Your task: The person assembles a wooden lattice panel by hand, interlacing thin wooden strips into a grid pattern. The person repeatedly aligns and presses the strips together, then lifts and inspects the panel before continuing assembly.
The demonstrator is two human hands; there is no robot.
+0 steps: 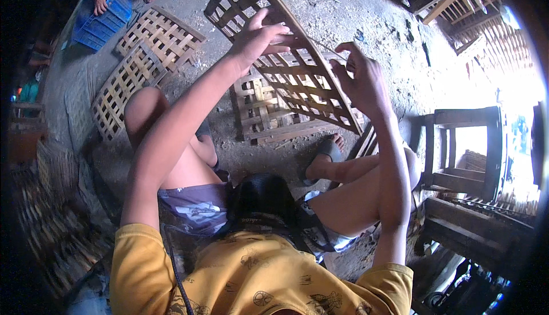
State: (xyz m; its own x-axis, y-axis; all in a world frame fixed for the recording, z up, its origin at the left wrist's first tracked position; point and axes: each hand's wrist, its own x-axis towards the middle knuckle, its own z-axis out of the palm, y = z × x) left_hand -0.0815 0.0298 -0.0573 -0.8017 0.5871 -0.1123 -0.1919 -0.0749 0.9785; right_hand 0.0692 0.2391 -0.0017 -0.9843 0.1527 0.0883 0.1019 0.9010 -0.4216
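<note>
A woven bamboo lattice panel with a wooden frame stands tilted in front of me. My left hand is against its upper part, thumb raised and fingers stretched apart across the slats. Near the panel's right edge, my right hand is closed, thumb and fingertips bent together. A thin strip runs from the panel's edge to those fingertips; its exact kind is too small to tell. Behind and below the raised panel, another lattice panel lies on the ground, partly hidden by it.
Two more lattice panels, a far one and a nearer one, lie to the left. Another person's hand touches a blue plastic crate. On the right are a wooden stool-like frame and a slatted wooden structure.
</note>
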